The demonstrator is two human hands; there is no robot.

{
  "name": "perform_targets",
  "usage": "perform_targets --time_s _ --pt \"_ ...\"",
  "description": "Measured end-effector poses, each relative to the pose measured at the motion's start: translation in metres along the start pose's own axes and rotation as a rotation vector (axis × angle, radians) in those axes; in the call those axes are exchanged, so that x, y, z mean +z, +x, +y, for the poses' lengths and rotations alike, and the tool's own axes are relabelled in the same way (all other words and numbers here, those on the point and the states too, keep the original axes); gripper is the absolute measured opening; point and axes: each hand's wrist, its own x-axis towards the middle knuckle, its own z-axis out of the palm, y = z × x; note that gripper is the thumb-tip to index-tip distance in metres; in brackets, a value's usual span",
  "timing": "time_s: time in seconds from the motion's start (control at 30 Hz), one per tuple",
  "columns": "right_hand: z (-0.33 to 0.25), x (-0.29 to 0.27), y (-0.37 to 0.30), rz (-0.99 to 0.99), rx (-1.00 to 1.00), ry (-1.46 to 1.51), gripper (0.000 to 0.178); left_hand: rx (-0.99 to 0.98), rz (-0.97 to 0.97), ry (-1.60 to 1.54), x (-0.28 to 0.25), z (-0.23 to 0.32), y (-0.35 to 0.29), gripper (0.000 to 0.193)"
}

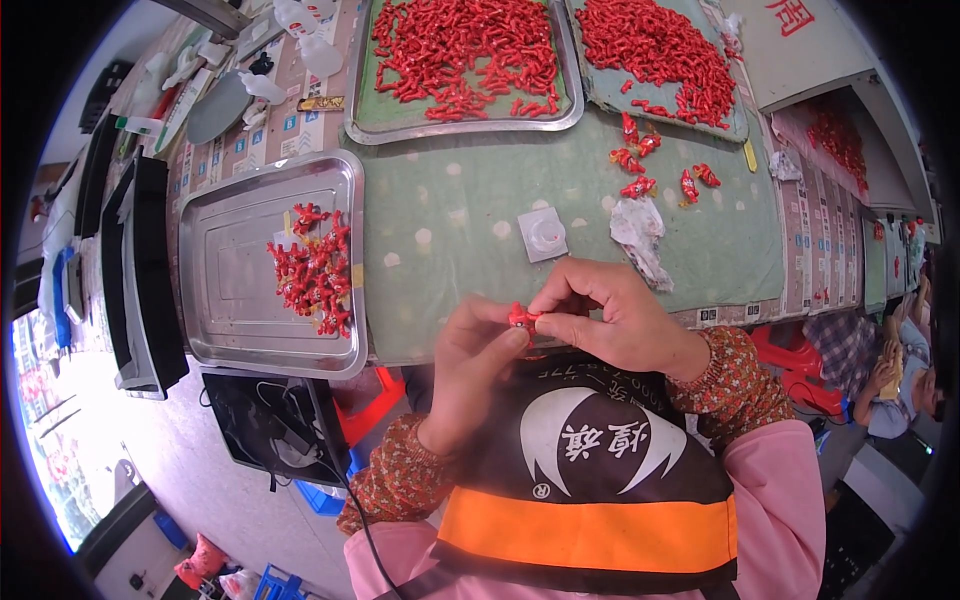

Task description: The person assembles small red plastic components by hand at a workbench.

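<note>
Both hands meet just past the table's near edge, over my dark apron. My left hand (478, 350) pinches a small red figurine (518, 316) between thumb and fingers. On its other side, the thumb and forefinger of my right hand (618, 312) close on the same figurine. Beyond the hands lies a small white square (542, 235) with a whitish blob on it. To its right is a crumpled, red-stained white tissue (640, 242). Several red figurines with yellow parts (640, 187) lie loose behind the tissue.
At left, a metal tray (225, 262) holds a heap of red-and-yellow figurines (315, 275). Two trays of small red pieces, a metal one (465, 132) and another (740, 128), stand at the back. White bottles (320, 55) are at the far left. A person (905, 370) sits at far right.
</note>
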Motion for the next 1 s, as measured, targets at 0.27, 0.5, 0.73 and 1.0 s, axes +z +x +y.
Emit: perform_targets --time_s 0.27,0.5,0.73,1.0 --pt "-0.028 -0.047 0.068 0.162 -0.034 -0.222 0.006 0.186 0.136 -0.030 -0.007 0.016 0.007 0.020" --pt "0.003 -0.086 0.155 0.350 -0.414 -1.007 0.008 0.218 0.153 0.015 -0.010 0.017 0.012 0.024" --pt "0.012 -0.075 0.189 0.307 -0.356 -1.246 0.008 0.214 0.154 0.035 -0.011 0.016 0.017 0.026" --pt "0.021 -0.070 0.199 0.261 -0.398 -1.341 0.013 0.268 0.171 0.013 -0.014 0.012 0.020 0.022"
